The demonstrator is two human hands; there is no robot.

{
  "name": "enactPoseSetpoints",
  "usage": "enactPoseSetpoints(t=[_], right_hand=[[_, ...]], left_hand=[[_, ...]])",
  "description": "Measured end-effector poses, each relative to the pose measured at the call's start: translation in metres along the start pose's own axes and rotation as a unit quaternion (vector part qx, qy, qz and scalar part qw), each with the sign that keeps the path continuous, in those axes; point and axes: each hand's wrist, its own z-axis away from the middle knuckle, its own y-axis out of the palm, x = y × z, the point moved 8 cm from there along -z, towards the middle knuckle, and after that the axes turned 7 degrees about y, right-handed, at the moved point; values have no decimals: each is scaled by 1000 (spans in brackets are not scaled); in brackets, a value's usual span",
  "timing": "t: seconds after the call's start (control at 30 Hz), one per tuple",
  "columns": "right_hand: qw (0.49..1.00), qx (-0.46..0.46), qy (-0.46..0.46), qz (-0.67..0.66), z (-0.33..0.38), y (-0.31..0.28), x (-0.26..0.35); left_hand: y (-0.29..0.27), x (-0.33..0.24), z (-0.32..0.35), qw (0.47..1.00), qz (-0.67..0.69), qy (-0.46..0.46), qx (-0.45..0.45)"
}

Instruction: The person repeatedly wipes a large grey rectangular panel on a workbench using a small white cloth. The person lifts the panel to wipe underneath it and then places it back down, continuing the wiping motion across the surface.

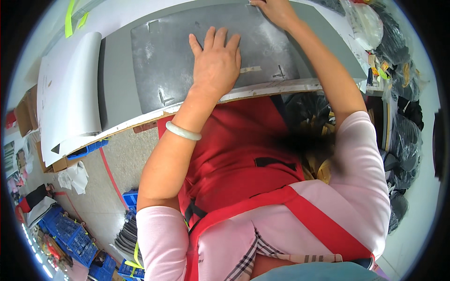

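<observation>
Beneath the left grip (218,65), laid flat and spread wide, the dark panel (168,56) is supported by a grey sheet (116,70); at the panel's one o'clock corner the right grip (280,13) is placed, its closure impossible to tell.

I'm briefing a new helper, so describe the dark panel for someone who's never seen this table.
Find the white-edged table across the top of the picture. On its grey sheet, beneath the person's left hand, lies the darker panel. Unlike the plain sheet around it, it has whitish scuffs, L-shaped marks and a short beige strip.
</observation>
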Motion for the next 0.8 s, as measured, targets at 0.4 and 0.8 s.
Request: enactPoseSetpoints(t=[0.4,0.8], right_hand=[[990,-20,121,-69,2,-1,-26],[940,62,153,-299,-26,26,25]], left_hand=[[1,0,0,1000,-2,-2,-8],[6,0,0,999,-37,0,2]])
